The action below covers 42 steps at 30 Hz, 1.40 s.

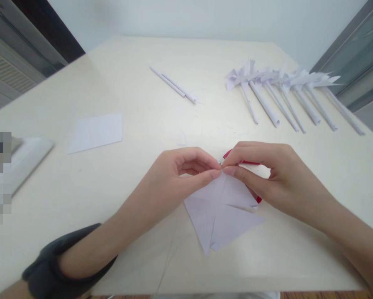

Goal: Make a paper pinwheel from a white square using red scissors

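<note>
A white paper square [219, 207], cut from its corners towards the middle, lies in front of me. My left hand [194, 168] pinches its far edge between thumb and fingers. Right beside it, my right hand [251, 168] pinches the same spot, the fingertips of both hands nearly touching. A tiny shiny bit shows between the fingertips, too small to name. Something red [258, 200], perhaps scissor handles, lies partly under the paper and my right hand, mostly hidden.
Several finished paper pinwheels [275, 79] on rolled paper sticks lie in a row at the back right. Two loose paper rolls [174, 85] rest at the back middle. A blank paper sheet [97, 132] lies to the left. Thin paper scraps [183, 137] are scattered beyond my hands.
</note>
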Each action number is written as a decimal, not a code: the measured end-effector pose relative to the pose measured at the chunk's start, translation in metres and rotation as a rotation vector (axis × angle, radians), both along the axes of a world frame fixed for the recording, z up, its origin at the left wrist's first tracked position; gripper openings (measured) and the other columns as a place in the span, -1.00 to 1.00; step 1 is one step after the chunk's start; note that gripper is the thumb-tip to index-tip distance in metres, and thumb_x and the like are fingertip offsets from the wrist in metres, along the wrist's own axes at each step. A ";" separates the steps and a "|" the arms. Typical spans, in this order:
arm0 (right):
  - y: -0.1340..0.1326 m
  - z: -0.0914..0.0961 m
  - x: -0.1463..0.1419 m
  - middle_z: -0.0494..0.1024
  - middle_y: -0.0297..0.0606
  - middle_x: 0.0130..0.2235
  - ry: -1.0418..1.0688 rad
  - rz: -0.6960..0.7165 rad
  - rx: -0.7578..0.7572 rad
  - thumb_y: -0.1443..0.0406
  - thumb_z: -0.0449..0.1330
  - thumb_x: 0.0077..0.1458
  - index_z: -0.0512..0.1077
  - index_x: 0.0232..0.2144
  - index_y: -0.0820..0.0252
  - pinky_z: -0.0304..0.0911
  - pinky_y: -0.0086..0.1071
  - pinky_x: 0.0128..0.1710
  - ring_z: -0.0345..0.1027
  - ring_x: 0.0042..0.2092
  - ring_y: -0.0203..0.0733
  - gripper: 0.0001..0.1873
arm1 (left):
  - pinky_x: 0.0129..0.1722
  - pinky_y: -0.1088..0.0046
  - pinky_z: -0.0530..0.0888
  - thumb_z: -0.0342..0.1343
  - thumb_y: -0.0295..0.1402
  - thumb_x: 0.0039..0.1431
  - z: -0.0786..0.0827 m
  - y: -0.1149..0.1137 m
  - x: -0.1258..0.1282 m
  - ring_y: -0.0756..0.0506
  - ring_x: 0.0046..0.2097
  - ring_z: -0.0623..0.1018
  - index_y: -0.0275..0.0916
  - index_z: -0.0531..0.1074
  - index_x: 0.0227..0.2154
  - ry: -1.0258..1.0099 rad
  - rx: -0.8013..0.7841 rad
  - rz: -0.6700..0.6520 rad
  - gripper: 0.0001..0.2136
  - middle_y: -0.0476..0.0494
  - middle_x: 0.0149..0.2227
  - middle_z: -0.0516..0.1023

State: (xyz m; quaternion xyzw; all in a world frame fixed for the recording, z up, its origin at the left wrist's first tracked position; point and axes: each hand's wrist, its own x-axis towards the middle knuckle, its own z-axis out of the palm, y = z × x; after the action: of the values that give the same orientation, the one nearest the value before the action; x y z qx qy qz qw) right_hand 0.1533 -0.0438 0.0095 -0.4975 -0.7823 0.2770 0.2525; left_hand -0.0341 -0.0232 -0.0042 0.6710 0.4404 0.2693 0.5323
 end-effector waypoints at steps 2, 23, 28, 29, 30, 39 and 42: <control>0.000 -0.001 0.000 0.47 -0.39 -0.44 0.000 0.013 -0.007 0.41 0.10 0.10 0.46 -0.46 0.15 0.14 -0.46 -0.40 0.30 -0.40 -0.36 -0.83 | -0.39 0.58 0.42 0.11 -0.31 0.10 -0.001 0.000 -0.001 0.02 -0.35 0.52 -0.20 0.48 -0.39 0.004 -0.005 -0.013 -0.90 0.02 -0.38 0.56; 0.003 -0.002 0.004 0.52 -0.38 -0.40 0.083 -0.022 -0.107 0.28 0.12 0.09 0.47 -0.46 0.13 0.20 -0.41 -0.42 0.35 -0.36 -0.30 -0.85 | -0.44 0.59 0.41 0.13 -0.29 0.08 -0.005 0.000 -0.003 0.02 -0.37 0.50 -0.20 0.46 -0.43 0.000 -0.009 -0.010 -0.90 0.03 -0.41 0.54; 0.001 -0.003 0.001 0.50 -0.41 -0.42 0.050 -0.023 -0.082 0.35 0.11 0.07 0.44 -0.47 0.14 0.19 -0.43 -0.42 0.33 -0.37 -0.33 -0.87 | -0.32 0.58 0.43 0.09 -0.35 0.11 -0.003 -0.001 -0.002 0.04 -0.31 0.51 -0.18 0.44 -0.40 0.075 0.091 -0.033 -0.93 0.06 -0.37 0.54; 0.001 -0.003 0.000 0.49 -0.42 -0.43 0.048 -0.030 -0.074 0.37 0.11 0.06 0.43 -0.48 0.14 0.18 -0.43 -0.42 0.32 -0.38 -0.33 -0.88 | -0.30 0.58 0.43 0.08 -0.36 0.12 -0.002 -0.002 -0.001 0.04 -0.30 0.50 -0.18 0.44 -0.40 0.095 0.123 -0.030 -0.94 0.06 -0.36 0.54; 0.000 -0.003 -0.002 0.49 -0.42 -0.44 0.048 -0.038 -0.066 0.40 0.11 0.04 0.42 -0.49 0.15 0.17 -0.44 -0.42 0.31 -0.38 -0.34 -0.87 | -0.29 0.59 0.42 0.08 -0.38 0.12 -0.002 -0.003 0.000 0.05 -0.30 0.50 -0.18 0.44 -0.40 0.116 0.160 -0.023 -0.94 0.07 -0.35 0.54; -0.011 -0.008 -0.019 0.35 -0.41 -0.50 0.018 -0.177 0.115 0.50 0.10 -0.08 0.24 -0.59 0.19 0.09 -0.44 -0.46 0.20 -0.43 -0.36 -0.83 | -0.28 0.56 0.38 0.10 -0.49 0.05 -0.001 -0.012 0.003 0.06 -0.33 0.45 -0.20 0.42 -0.47 0.243 0.541 0.078 -0.93 0.09 -0.41 0.50; -0.010 -0.008 -0.018 0.36 -0.41 -0.49 0.054 -0.164 0.118 0.49 0.10 -0.05 0.26 -0.57 0.19 0.11 -0.44 -0.43 0.21 -0.41 -0.36 -0.84 | -0.27 0.55 0.39 0.10 -0.49 0.04 0.000 -0.011 0.002 0.04 -0.32 0.46 -0.21 0.42 -0.47 0.221 0.508 0.083 -0.94 0.07 -0.41 0.51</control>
State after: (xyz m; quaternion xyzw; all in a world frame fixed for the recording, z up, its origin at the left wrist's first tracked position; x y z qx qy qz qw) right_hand 0.1357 -0.0542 0.0018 -0.5367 -0.7467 0.2221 0.3241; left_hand -0.0318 -0.0338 -0.0040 0.7896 0.4411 0.3180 0.2843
